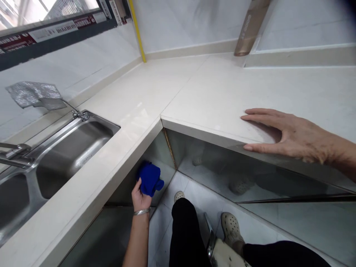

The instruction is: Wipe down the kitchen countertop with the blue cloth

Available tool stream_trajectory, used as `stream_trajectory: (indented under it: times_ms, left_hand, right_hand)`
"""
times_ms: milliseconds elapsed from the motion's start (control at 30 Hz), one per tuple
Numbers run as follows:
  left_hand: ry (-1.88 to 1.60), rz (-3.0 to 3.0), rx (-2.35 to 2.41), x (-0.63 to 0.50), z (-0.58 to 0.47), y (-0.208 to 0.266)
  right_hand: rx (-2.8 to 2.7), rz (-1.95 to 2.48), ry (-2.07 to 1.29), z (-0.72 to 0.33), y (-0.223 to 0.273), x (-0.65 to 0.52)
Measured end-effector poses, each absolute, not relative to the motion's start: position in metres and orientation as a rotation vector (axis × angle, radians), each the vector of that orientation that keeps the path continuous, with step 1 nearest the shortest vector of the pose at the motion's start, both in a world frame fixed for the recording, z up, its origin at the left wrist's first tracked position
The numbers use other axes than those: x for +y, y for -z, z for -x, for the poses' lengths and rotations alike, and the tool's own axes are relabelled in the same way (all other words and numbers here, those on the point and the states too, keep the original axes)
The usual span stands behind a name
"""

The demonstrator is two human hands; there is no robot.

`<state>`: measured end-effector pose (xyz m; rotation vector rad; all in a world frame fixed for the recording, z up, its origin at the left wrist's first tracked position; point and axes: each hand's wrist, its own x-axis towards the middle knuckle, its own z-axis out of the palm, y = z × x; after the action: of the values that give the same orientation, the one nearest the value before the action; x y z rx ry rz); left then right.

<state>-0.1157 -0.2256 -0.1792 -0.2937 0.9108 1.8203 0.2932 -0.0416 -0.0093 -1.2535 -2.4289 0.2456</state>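
A bunched blue cloth (150, 178) is gripped in my left hand (141, 196), low down by the cabinet front under the sink-side counter. The cloth is close to the grey cabinet panel (164, 148); whether it presses on it I cannot tell. A silver bracelet circles that wrist. On the right, my right hand (286, 133) rests at the front edge of the white countertop (205, 96), its fingers stretched over the top and its thumb apart near the edge. Nothing is in that hand.
A steel double sink (75, 148) with a faucet (16, 155) lies at the left. Silvery wrap (36, 94) stands behind it. A yellow pipe (137, 33) and a brown cardboard-like wrap (249, 33) run down the walls. A stool-like object (222, 252) is between my legs.
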Motion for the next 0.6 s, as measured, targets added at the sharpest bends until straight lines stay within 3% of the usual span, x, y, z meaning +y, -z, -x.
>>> stream_trajectory:
  times_ms: [600]
  left_hand:
    - [-1.872,0.406,0.998,-0.343,0.147,0.232]
  right_hand:
    - [-2.441,1.264,-0.223,-0.294,0.009,-0.041]
